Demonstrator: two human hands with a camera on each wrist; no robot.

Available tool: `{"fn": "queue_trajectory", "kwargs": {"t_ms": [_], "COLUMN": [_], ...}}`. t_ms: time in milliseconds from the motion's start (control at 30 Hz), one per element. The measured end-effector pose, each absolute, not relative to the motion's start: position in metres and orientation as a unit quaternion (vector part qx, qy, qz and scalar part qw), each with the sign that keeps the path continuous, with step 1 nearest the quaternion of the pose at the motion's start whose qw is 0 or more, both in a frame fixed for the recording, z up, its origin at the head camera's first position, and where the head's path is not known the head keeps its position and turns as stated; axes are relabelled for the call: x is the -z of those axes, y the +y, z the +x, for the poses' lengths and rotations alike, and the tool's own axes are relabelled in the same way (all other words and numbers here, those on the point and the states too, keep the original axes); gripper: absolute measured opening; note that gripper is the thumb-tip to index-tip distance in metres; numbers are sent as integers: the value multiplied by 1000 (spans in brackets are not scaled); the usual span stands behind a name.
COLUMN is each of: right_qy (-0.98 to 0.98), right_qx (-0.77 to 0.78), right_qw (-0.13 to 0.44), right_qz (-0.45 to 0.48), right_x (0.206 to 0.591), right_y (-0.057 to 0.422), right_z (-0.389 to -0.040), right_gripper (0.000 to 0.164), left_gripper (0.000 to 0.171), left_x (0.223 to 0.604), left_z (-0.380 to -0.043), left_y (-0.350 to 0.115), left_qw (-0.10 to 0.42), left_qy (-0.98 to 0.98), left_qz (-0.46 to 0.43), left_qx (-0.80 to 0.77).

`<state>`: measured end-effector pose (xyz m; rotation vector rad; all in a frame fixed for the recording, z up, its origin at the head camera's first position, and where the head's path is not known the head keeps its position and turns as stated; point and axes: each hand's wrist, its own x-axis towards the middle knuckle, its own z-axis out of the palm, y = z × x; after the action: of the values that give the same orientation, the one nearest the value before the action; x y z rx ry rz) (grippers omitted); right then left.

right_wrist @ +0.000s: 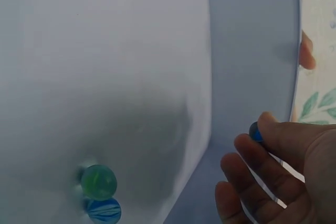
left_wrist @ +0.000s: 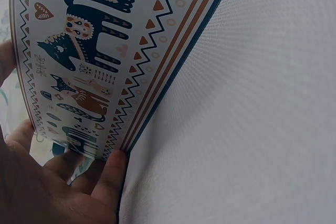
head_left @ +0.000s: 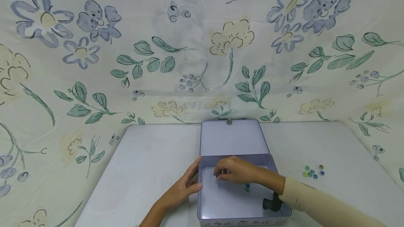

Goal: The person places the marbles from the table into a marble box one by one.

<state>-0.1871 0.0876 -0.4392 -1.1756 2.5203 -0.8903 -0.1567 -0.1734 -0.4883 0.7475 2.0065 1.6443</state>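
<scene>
A metal box [head_left: 233, 206] with a pale lilac inside stands on the table, its hinged lid [head_left: 233, 138] laid back. My right hand [head_left: 235, 171] reaches inside, pinching a blue marble [right_wrist: 255, 132] between thumb and index finger above the box floor. On that floor a green marble [right_wrist: 99, 181] and a blue striped marble [right_wrist: 104, 211] lie side by side. Along the box's left outer wall rests my left hand [head_left: 183, 186], fingers extended and touching it. The left wrist view shows this wall's printed animals [left_wrist: 86, 35] and the fingertips at its edges.
Several green, blue and brown glass marbles [head_left: 312, 173] lie loose on the white table [head_left: 151, 164], right of the box. A black elbow-shaped piece [head_left: 273, 203] sits in the box's near right corner. Flower-printed cloth [head_left: 189, 45] hangs behind and beside the table.
</scene>
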Motion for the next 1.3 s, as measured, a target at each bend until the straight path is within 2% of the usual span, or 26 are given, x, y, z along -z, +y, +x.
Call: {"fn": "queue_trajectory", "kwargs": {"t_ms": [1300], "right_qy": [877], "right_qx": [213], "right_qw": [125], "right_qz": [-412], "right_x": [456], "right_y": [90], "right_z": [-187], "right_gripper": [7], "left_gripper": [80], "left_x": [488], "left_z": [-157], "left_y": [-174], "left_qw": [214], "left_qy": [727], "left_qz": [270], "left_qx": [-595]}}
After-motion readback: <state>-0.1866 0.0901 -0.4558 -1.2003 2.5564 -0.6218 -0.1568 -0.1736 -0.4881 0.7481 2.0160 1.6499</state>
